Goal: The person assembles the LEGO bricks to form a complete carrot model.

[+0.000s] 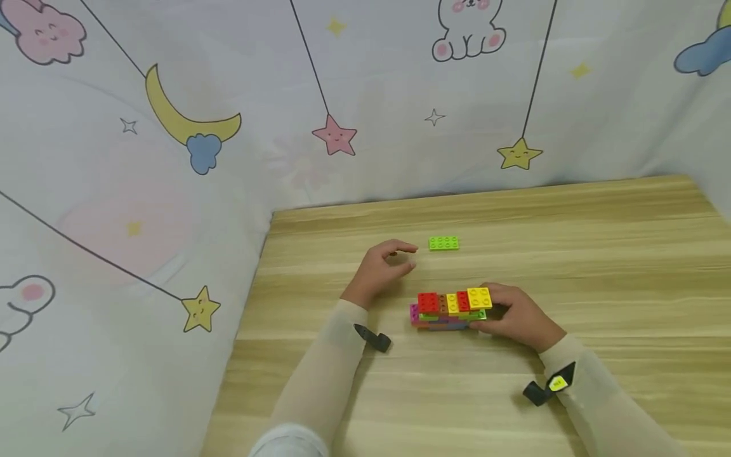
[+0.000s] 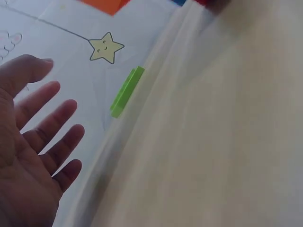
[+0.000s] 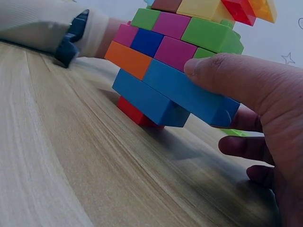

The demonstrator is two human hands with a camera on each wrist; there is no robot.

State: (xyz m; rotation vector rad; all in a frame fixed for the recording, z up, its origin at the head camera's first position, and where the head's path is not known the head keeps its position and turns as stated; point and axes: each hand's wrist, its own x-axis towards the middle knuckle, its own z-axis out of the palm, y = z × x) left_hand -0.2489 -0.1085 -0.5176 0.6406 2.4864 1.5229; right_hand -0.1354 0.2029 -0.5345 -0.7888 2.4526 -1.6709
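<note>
My right hand [image 1: 523, 315] grips the right end of a stacked toy-brick structure [image 1: 448, 313]. In the right wrist view its thumb lies against a long blue brick [image 3: 177, 87], with the other fingers on the far side. Red, brown and yellow bricks top the stack; green, pink, orange and blue ones form the courses below, over a small red brick [image 3: 135, 112] at the bottom. To the left, my left hand [image 1: 381, 270] holds nothing, its thumb and fingers spread apart. Just beyond its fingertips lies a loose light-green brick [image 1: 443, 244], studs up.
The wood-grain table [image 1: 617, 254] carries the bricks. A white cloth [image 1: 394, 165] printed with stars, a moon and animals hangs along its back and left side. Each forearm wears a black wrist mount [image 1: 374, 339] over a pale sleeve.
</note>
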